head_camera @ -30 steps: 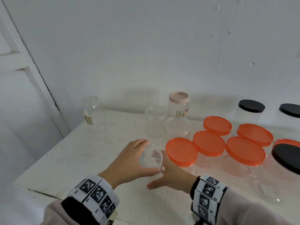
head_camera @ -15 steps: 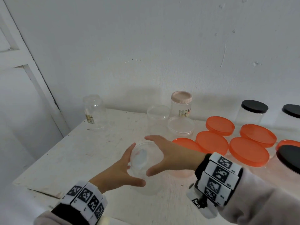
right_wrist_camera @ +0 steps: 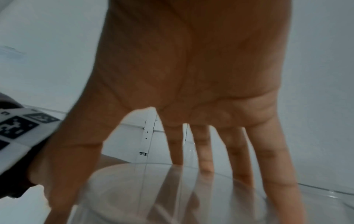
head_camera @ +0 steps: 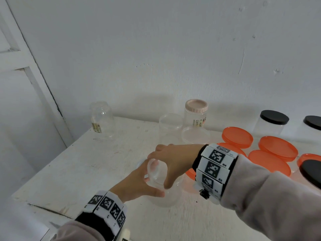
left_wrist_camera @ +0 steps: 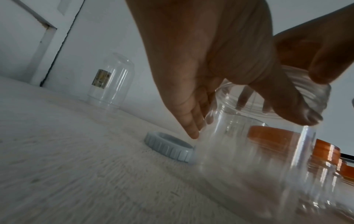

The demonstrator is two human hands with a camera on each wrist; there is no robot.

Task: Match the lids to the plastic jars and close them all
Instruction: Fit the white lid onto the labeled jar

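- Clear jar point(head_camera: 162, 193) stands upright on the white desk point(head_camera: 86, 171), at about 6 o'clock in the head view, near the front edge.
- Left hand point(head_camera: 137, 185): fingers and thumb curved round the jar's side from the 9 o'clock side, thumb across the front wall. Left wrist view shows the fingers point(left_wrist_camera: 189, 125) lying against the clear wall.
- Right hand point(head_camera: 172, 159): reaches over from 3 o'clock, fingers and thumb spread and curled down round a clear lid point(head_camera: 154, 169) at the jar's mouth. The lid looks tilted; whether it is seated on the threads I cannot tell.
- Right wrist view: the fingers point(right_wrist_camera: 272, 159) are splayed downward onto a clear rim; the thumb comes down at the left.
- Grey ribbed lid point(left_wrist_camera: 170, 147) lies flat on the desk, open side up, just beside the jar on its far-left side.
- At 11 o'clock, near the wall: a clear labelled jar point(head_camera: 102, 119), apparently mouth down.
- At 12 o'clock: a clear round container point(head_camera: 171, 126), a jar with a pink lid point(head_camera: 196, 113) behind it, and a clear shallow lid point(head_camera: 195, 135) in front of that one.
- At 2 to 3 o'clock: a cluster of orange-lidded jars point(head_camera: 237, 136), and black-lidded jars point(head_camera: 273, 122) behind them by the wall.
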